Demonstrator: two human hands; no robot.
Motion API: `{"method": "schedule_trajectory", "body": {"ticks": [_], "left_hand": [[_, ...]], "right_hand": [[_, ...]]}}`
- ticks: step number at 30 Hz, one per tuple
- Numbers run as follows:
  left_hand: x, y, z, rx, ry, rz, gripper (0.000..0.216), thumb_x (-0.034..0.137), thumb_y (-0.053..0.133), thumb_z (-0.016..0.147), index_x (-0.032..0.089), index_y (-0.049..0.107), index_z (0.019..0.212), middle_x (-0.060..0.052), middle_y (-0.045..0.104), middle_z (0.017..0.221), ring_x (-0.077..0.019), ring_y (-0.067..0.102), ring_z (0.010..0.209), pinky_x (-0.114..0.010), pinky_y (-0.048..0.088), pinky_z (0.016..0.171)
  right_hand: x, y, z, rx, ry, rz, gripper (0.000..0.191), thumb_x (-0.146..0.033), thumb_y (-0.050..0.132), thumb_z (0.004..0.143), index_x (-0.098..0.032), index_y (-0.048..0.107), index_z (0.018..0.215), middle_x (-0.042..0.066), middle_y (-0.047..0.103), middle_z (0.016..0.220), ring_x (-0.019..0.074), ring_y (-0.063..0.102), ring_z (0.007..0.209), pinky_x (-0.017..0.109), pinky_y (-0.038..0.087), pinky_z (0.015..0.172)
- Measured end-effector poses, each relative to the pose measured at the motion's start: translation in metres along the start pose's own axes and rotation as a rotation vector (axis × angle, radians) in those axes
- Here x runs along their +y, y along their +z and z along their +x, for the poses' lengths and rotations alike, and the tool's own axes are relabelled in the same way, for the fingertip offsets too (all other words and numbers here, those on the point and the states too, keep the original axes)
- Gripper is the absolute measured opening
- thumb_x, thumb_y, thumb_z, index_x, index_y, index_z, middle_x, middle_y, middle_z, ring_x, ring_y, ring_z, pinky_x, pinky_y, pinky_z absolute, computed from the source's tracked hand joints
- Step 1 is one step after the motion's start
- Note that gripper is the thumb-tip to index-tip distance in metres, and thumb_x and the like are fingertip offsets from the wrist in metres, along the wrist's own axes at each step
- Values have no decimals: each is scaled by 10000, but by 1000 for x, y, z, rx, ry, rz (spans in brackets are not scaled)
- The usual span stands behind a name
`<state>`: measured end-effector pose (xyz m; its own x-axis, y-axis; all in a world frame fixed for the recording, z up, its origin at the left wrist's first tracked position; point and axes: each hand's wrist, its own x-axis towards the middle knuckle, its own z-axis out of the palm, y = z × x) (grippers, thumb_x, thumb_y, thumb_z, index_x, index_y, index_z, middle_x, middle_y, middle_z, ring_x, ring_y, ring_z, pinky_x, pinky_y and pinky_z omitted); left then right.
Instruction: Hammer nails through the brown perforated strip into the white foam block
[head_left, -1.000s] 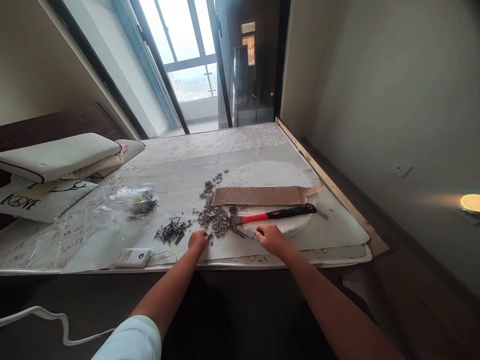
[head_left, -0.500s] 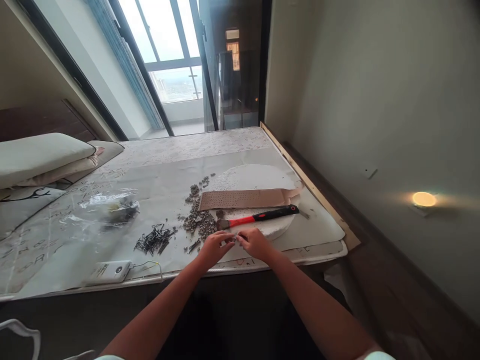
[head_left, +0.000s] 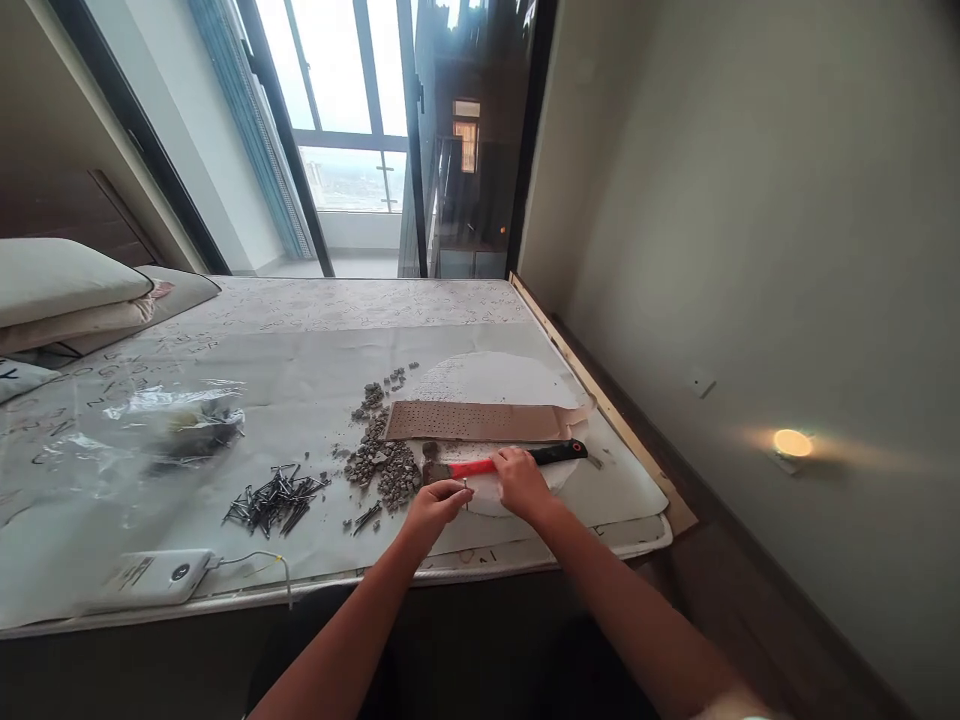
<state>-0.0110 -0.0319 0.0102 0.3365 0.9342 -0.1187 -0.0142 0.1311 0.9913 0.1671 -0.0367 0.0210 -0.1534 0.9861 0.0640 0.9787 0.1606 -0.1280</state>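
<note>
On a patterned mattress (head_left: 360,299) spread with a pale sheet (head_left: 307,372), a person's bare hands met near the front edge over a red-and-black hammer (head_left: 471,467). The left hand (head_left: 433,510) pinched a thin nail (head_left: 466,485), thumb and fingertips brought together on it, the shaft standing roughly upright just in front of the hammer's red section. The right hand (head_left: 523,487) lay over the handle where red gave way to black, its fingers bent across the top; how tightly they had closed could not be told, as the underside was hidden. The hammer rested across the near part of a round white slab (head_left: 499,374), its head beside a spill of grey rubble (head_left: 382,460). Just beyond it, a brown strip dotted with small holes (head_left: 472,421) crossed the slab. A loose heap of dark nails (head_left: 274,500) lay to the left, with a few more (head_left: 367,516) between the heap and the left hand. Farther left sat a clear plastic bag (head_left: 187,425), its contents blurred, and, nearer the edge, a white device (head_left: 161,577) trailing a cable. A small round light (head_left: 793,443) glowed on the wall at right.
</note>
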Motion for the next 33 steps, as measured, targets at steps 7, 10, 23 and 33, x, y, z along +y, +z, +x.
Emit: {"method": "schedule_trajectory", "body": {"ticks": [7, 10, 23, 33], "left_hand": [[19, -16, 4, -22, -13, -298, 295, 374, 769, 567, 116, 657, 659, 0, 549, 551, -49, 402, 451, -189, 309, 425], [34, -26, 5, 2, 21, -379, 301, 369, 772, 562, 116, 654, 675, 11, 529, 520, -68, 444, 467, -200, 363, 433], [81, -90, 20, 730, 474, -353, 252, 363, 721, 613, 154, 649, 735, 4, 644, 673, -104, 590, 608, -242, 495, 586], [29, -13, 123, 376, 432, 703, 206, 355, 578, 733, 204, 711, 693, -50, 710, 727, -179, 633, 692, -274, 451, 655]], "right_hand": [[21, -13, 27, -201, 52, -256, 297, -54, 541, 727, -71, 582, 1021, 223, 570, 1042, 306, 532, 997, 391, 377, 816], [23, -31, 27, -264, -13, -267, 336, -111, 598, 691, -100, 564, 1025, 186, 601, 1000, 276, 579, 913, 341, 402, 750], [-27, -43, -54, -352, 284, 1034, 147, -260, 504, 695, -223, 365, 665, -106, 326, 393, 85, 347, 321, 222, 246, 376], [-20, -61, -28, -248, 296, 1755, 234, -308, 539, 585, -223, 355, 701, -136, 365, 354, 53, 294, 227, 186, 205, 270]]}}
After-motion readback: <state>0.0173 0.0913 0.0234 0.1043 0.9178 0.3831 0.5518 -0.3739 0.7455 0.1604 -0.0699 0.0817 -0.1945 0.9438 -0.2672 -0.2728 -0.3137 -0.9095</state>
